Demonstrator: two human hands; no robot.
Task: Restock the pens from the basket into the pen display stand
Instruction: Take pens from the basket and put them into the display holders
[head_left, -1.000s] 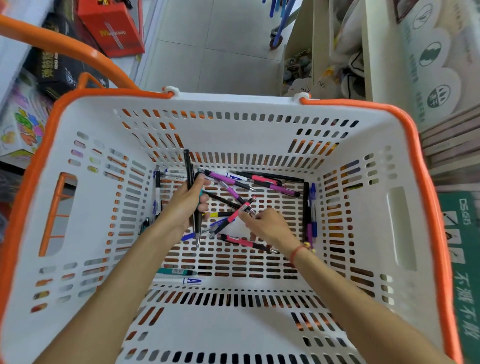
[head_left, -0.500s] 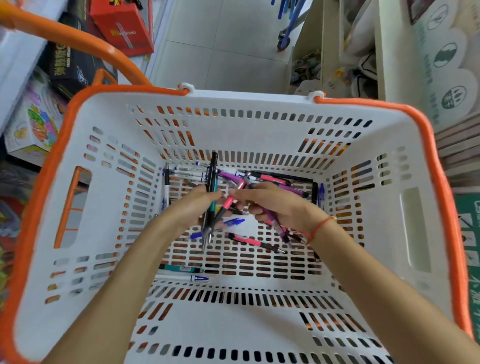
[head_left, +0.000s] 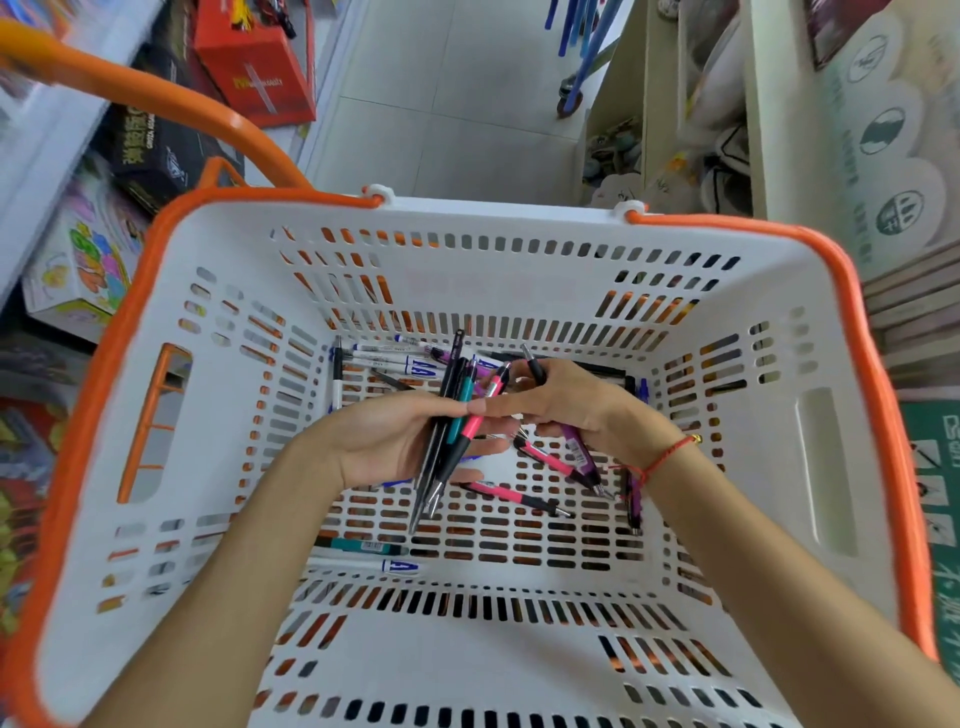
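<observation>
A white basket (head_left: 498, 670) with an orange rim fills the view. Both hands are inside it, above the floor of loose pens. My left hand (head_left: 384, 441) holds a bunch of pens (head_left: 452, 421), black, teal and pink, tips pointing down. My right hand (head_left: 576, 410) grips several more pens (head_left: 574, 452), purple and pink with a black one sticking up, and its fingers touch the pink pen in the left bunch. More pens lie loose: white ones (head_left: 400, 358) at the back, a pink one (head_left: 514, 496), a teal one (head_left: 363, 545). No pen display stand is in view.
An orange handle (head_left: 156, 104) arcs over the back left. Boxed goods (head_left: 83, 260) and a red box (head_left: 254, 62) sit on the left. A shelf unit (head_left: 779, 130) with printed cards stands to the right. Tiled floor (head_left: 457, 104) lies beyond the basket.
My right hand lifted off the basket floor with pens and came over to the left hand's bunch. A pink pen joined that bunch. Both hands have risen slightly.
</observation>
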